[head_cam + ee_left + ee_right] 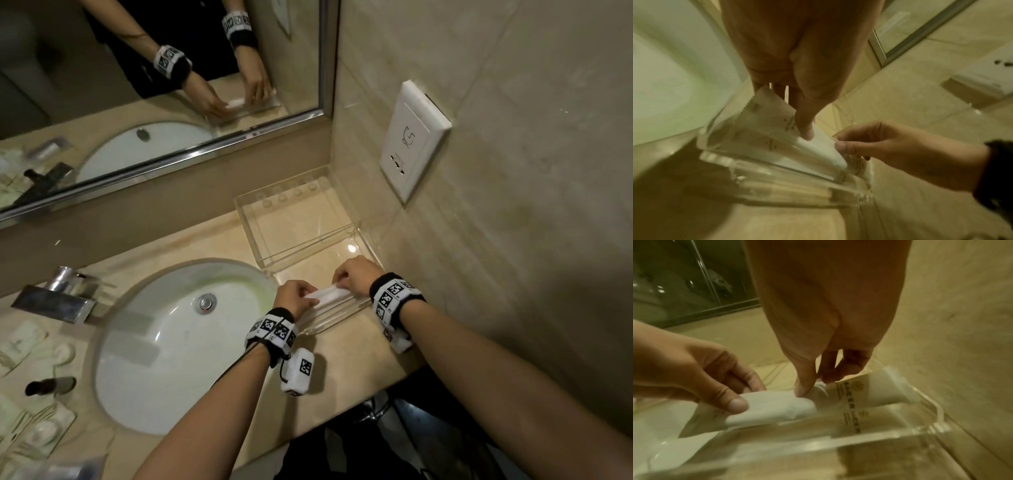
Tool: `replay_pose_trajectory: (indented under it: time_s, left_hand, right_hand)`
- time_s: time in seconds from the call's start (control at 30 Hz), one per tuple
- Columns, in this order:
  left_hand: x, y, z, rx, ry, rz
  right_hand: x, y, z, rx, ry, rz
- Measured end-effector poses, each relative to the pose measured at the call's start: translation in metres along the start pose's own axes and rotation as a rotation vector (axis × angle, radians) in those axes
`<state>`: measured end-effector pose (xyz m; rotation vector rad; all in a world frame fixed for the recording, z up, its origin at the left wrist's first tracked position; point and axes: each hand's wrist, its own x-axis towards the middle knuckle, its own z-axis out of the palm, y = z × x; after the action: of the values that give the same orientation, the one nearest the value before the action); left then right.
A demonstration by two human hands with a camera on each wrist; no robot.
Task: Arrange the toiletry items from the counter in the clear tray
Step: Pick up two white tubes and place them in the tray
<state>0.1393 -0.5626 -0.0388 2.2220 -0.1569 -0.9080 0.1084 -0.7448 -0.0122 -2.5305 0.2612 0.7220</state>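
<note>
Holding a white packet point(325, 294) at both ends, the left hand point(295, 297) and the right hand point(354, 275) lower it into the near compartment of the clear tray point(337, 186), which sits on the counter point(342, 370) in the corner against the wall point(513, 240). Each hand has thumb and fingers pinched on its end of the packet. The wrist views show printed packaging already lying along the tray's near wall, just under the packet, though how many pieces is unclear.

By my reading the job is at an early stage: the far compartment looks bare, while a dark bottle point(51, 385) and several wrapped items point(37, 431) lie across the sink point(164, 342) on the left side of the counter.

Room is tight here. The tray's right side lies close to the wall, its left corner nears the sink rim, and the low divider limits how far the packet can slide back.
</note>
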Motion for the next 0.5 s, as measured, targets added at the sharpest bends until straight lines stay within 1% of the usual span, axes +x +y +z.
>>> replay_pose_trajectory:
  time_s: [0.1,0.17,0.23,0.33,0.4,0.5]
  left_hand:
    - [-0.006,-0.003,0.007,0.082,0.036,0.008]
    - [-0.011,-0.006,0.010,0.121,0.063,0.024]
    - [-0.013,-0.011,0.011,0.127,0.092,0.050]
    - [-0.014,-0.014,0.011,0.183,0.073,0.077]
    - [-0.014,-0.014,0.010,0.226,0.041,0.083]
    - [-0.015,-0.015,0.007,0.257,0.038,0.087]
  right_hand:
    - [0.001,0.007,0.009,-0.034,0.002,0.019]
    - [-0.001,0.010,0.012,-0.054,0.062,0.005]
    - [-0.003,0.013,0.015,-0.149,0.105,-0.026]
    - [-0.008,0.016,0.019,-0.327,0.097,-0.051]
    - [-0.011,0.017,0.021,-0.324,0.082,-0.057]
    - [-0.013,0.018,0.023,-0.286,0.101,-0.072]
